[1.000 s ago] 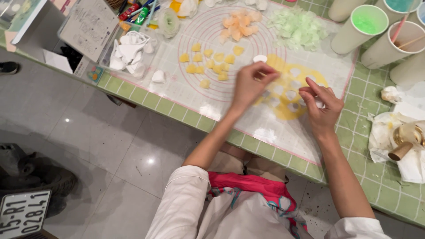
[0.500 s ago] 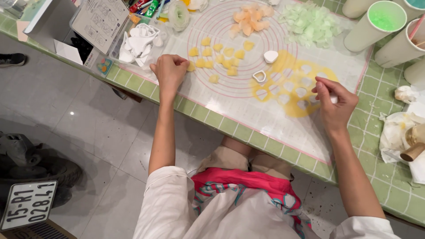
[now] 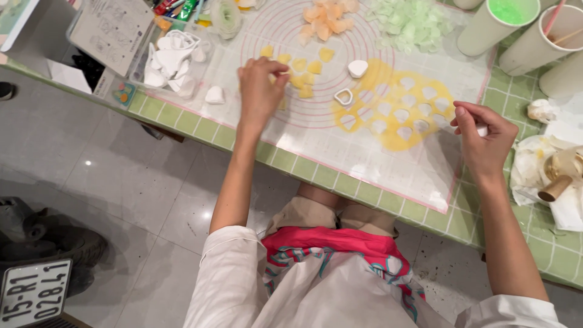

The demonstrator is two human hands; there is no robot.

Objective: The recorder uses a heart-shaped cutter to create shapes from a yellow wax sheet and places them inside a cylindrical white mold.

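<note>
Yellow Cut-outs Laid Out on a Clear Rolling Mat

Yellow is the working colour: a thin, soft sheet of yellow rolled clay (image 3: 395,109), punched full of heart-shaped holes, lies flat on the translucent silicone mat (image 3: 340,152) printed with red circles, which covers the green tiled surface (image 3: 200,124).

Taking that clay sheet as landmark: just off its left edge sits the small white heart-shaped cutter (image 3: 344,96), on the mat and touched by neither hand. Further left lies the cluster of small yellow heart pieces (image 3: 302,71), and the left hand (image 3: 261,91) rests over that cluster with fingers bunched together, seemingly setting down or nudging a piece; whether it grips one I cannot tell. At the sheet's right edge the right hand (image 3: 483,136) hovers, fingers pinched shut on a small white object I cannot identify.

Judging by this, the step is moving cut hearts off to the pile; more cutting would call for picking the cutter up.

Beyond the sheet's far edge are matte peach pieces (image 3: 325,15) and pale green pieces (image 3: 413,24).
</note>
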